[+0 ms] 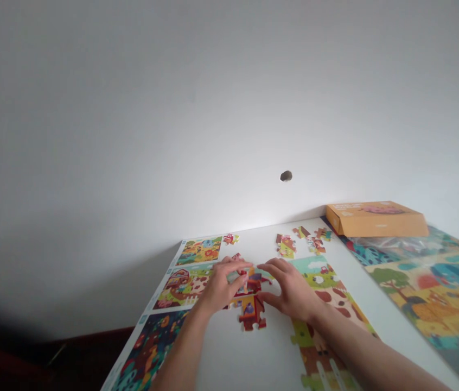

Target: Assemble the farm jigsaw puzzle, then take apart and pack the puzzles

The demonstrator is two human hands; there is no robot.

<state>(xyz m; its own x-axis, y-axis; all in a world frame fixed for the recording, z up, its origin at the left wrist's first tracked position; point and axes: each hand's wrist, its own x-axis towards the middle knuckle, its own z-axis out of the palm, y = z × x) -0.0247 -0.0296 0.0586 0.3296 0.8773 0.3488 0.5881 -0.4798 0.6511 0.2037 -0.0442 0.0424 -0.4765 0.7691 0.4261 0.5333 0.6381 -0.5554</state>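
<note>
On the white table (270, 353) my left hand (223, 285) and my right hand (290, 288) meet over a small joined cluster of red and yellow puzzle pieces (250, 312). My left fingers pinch a piece at the cluster's top edge. The fingertips of my right hand press flat on the pieces beside it. A larger part-built puzzle section (327, 304) with green, brown and white patches lies under and right of my right wrist.
A sheet of picture guides (184, 282) lies along the table's left edge. Several loose pieces (303, 241) sit at the far side. An orange box (376, 218) rests at the back right on a large colourful finished puzzle (428, 282). A white wall stands behind.
</note>
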